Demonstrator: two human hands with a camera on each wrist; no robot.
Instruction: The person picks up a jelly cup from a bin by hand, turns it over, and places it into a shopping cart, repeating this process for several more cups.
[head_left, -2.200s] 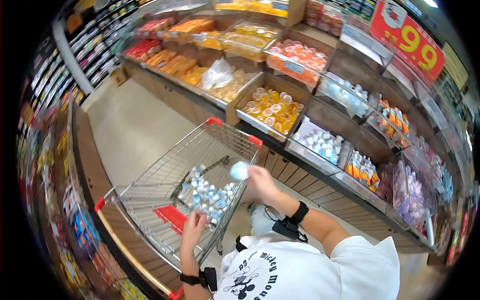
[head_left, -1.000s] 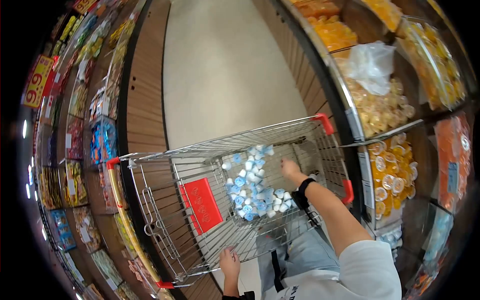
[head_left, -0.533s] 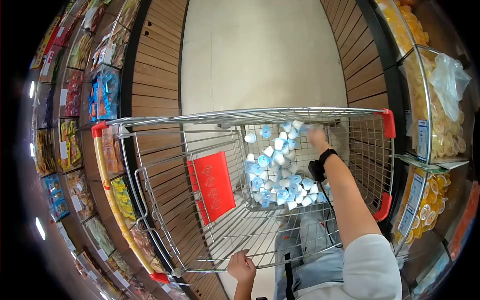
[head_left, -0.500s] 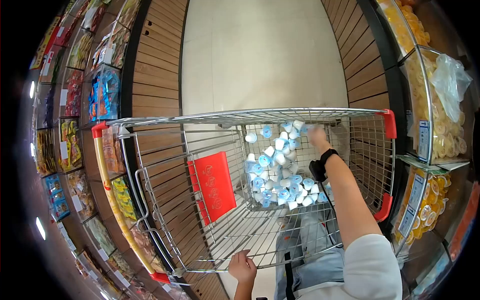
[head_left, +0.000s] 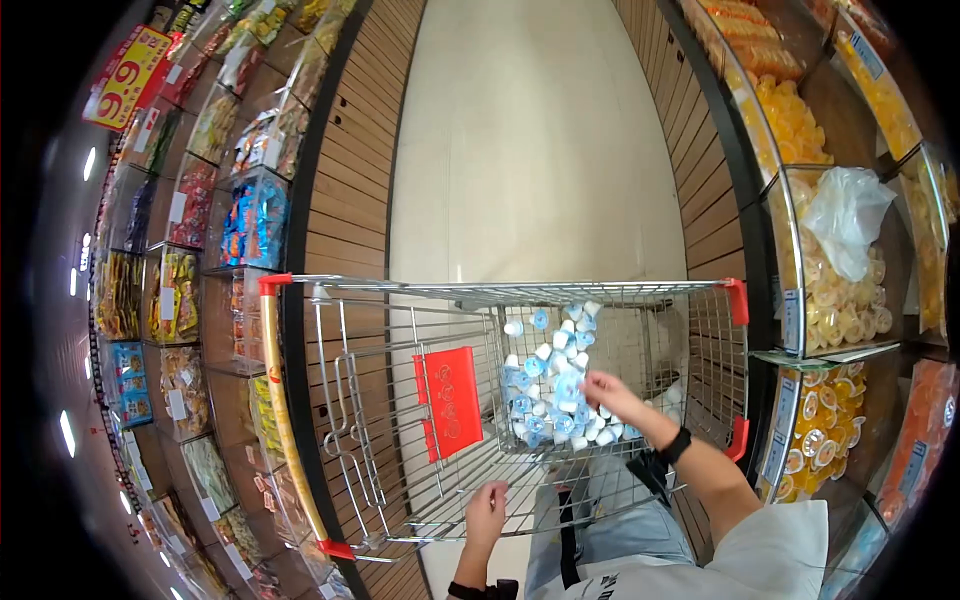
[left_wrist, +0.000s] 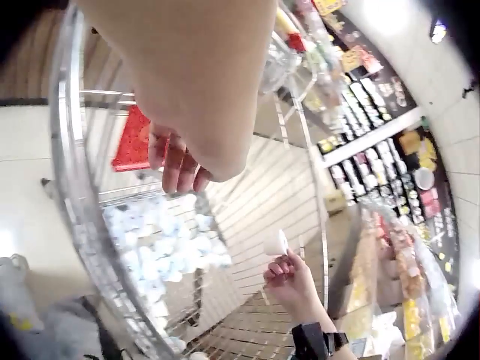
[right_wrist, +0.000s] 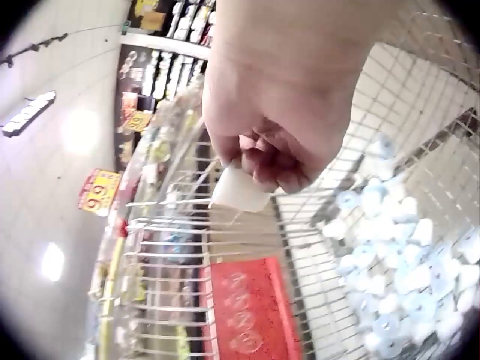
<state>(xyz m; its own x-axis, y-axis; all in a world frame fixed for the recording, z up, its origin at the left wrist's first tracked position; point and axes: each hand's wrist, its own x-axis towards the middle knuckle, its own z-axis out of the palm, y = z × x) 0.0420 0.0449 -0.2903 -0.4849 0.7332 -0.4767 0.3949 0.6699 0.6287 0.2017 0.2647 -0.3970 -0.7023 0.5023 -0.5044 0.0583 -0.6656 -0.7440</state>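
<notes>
In the head view my right hand [head_left: 620,397] is over the wire cart, pinching a small jelly cup [head_left: 571,386] with a pale blue lid. The right wrist view shows the white side of this cup [right_wrist: 240,190] sticking out from the curled fingers and thumb. Below it, many similar white and blue jelly cups [head_left: 535,425] lie loose on the cart floor. My left hand [head_left: 487,512] is beside the cart's near side rail, fingers loosely bent and holding nothing. Those hanging fingers [left_wrist: 177,166] also appear in the left wrist view.
The shopping cart [head_left: 560,289] has red corner caps, a yellow handle [head_left: 283,420] and a red panel [head_left: 448,403]. Bins of wrapped snacks [head_left: 255,225] line the left. On the right are bins of yellow and orange jelly cups [head_left: 825,430], with a plastic bag [head_left: 845,220] on one.
My right hand has come up from the cups at the cart's far side toward me, a jelly cup now in its fingers. The left hand stays near the rail. The head view has shifted.
</notes>
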